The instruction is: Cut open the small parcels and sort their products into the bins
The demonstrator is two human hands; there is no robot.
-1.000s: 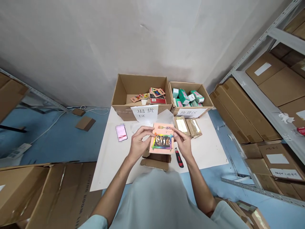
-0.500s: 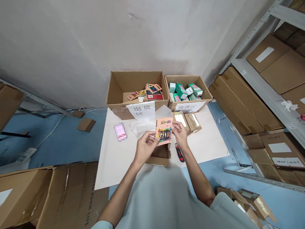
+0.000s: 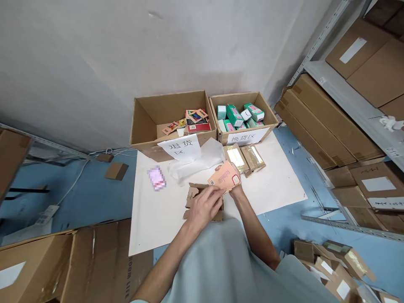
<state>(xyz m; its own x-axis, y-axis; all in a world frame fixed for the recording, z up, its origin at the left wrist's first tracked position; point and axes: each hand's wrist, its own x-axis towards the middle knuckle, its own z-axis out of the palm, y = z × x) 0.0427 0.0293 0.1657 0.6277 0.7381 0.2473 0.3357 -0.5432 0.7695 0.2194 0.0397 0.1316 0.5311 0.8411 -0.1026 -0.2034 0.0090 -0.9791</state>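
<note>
A thin peach-coloured book (image 3: 224, 176) is tilted above the table, its back with small print, a barcode and a red-outlined mark facing me. My right hand (image 3: 236, 190) grips it from behind at the right side, most of its fingers hidden. My left hand (image 3: 206, 204) has curled fingers at the book's lower edge, closed on it as far as I can see. Below the left hand stands an open small carton (image 3: 191, 193) with torn flaps, partly covered by that hand.
Behind are a large carton (image 3: 143, 122) with colourful flat packs and a smaller carton (image 3: 268, 107) with green boxes, both with paper signs. Two taped parcels (image 3: 253, 159) lie at right; a blurred pink item (image 3: 157, 178) lies at left. Shelving (image 3: 334, 71) with cartons stands right.
The book has been turned from its pictured front to its printed back. My left hand has moved down over the small carton's opening. The red and black knife is now out of sight.
</note>
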